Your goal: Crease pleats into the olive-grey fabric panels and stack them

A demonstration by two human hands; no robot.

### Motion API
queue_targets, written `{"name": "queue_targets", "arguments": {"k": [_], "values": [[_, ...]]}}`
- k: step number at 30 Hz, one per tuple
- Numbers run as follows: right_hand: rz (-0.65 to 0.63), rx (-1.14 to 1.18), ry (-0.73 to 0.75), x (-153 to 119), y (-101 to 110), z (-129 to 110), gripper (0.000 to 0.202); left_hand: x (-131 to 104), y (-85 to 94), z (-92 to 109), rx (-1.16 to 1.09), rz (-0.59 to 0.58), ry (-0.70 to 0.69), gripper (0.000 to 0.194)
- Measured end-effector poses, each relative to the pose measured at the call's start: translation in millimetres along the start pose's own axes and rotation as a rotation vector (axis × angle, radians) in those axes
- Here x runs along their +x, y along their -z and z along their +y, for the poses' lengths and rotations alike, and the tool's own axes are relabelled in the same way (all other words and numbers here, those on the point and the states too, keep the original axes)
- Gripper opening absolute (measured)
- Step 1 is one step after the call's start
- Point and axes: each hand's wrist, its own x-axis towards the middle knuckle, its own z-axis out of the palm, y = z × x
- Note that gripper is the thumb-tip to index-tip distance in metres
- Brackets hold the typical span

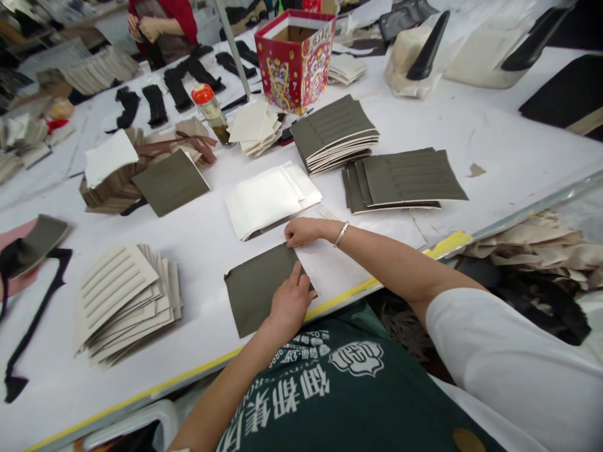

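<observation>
The dark olive panel [254, 285] lies flat on the white table [202, 342], mostly leftward of the fingers, its longer side roughly parallel to the yellow edge strip [448, 243]. The left hand [292, 300] is nearer its middle, fingers slightly apart, index resting by the right-hand border. The right hand [302, 231] (the braceleted one) bunches its fingers at the far right corner; I cannot tell whether they pinch it.

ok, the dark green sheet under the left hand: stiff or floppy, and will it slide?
Probably semi-stiff: the dark green sheet lies flat, with no obvious folds. Likely light, since it looks thin against the tabletop. It might slide if pushed, lying loose-looking on a flat surface, though the left hand rests on it.
</observation>
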Motion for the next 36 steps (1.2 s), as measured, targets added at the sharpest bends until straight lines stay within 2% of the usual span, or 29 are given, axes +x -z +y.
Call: {"name": "queue_targets", "arguments": {"k": [3,8,11,14,16,18,20,22,23,25,27,30,33,36], "values": [[-0.001,-0.035,-0.022,0,-1,-4,0.024,0,-1.8,-1,-0.014,0.005,0.021,0.02],[0.036,-0.226,-0.063,3,-3,-14,0.02,2,-1.7,-2,-0.013,-0.01,0.009,0.024],[0.073,-0.265,-0.129,3,-4,-16,0.029,6,0.6,0,-0.004,-0.018,0.002,0.028],[0.321,-0.256,-0.233,-9,-15,-19,0.038,5,-0.1,2,-0.007,0.026,-0.001,0.032],[0.545,-0.212,-0.252,-25,-34,-25,0.035,-6,-6.4,-1,-0.02,0.127,-0.061,0.029],[0.713,-0.149,-0.163,-47,-61,-33,0.029,-28,-18.9,-11,-0.04,0.294,-0.165,0.023],[0.795,-0.117,0.019,-70,-92,-41,0.024,-59,-36.3,-24,-0.057,0.492,-0.224,0.019],[0.809,-0.135,0.197,-87,-122,-50,0.022,-89,-55.1,-37,-0.059,0.648,-0.201,0.022],[0.795,-0.162,0.272,-92,-135,-55,0.024,-102,-63.8,-43,-0.054,0.69,-0.172,0.024],[0.727,-0.247,0.385,-93,-156,-66,0.027,-120,-77.8,-53,-0.038,0.709,-0.119,0.03],[0.631,-0.351,0.451,-86,-168,-77,0.028,-127,-86.2,-59,-0.027,0.683,-0.099,0.033],[0.542,-0.44,0.449,-75,-174,-86,0.026,-131,-90.0,-64,-0.039,0.598,-0.124,0.036],[0.549,-0.445,0.372,-80,-173,-80,0.03,-144,-89.6,-73,-0.05,0.523,-0.117,0.037],[0.604,-0.43,0.29,-96,-171,-63,0.034,-161,-87.6,-87,-0.049,0.586,-0.086,0.033]]}}
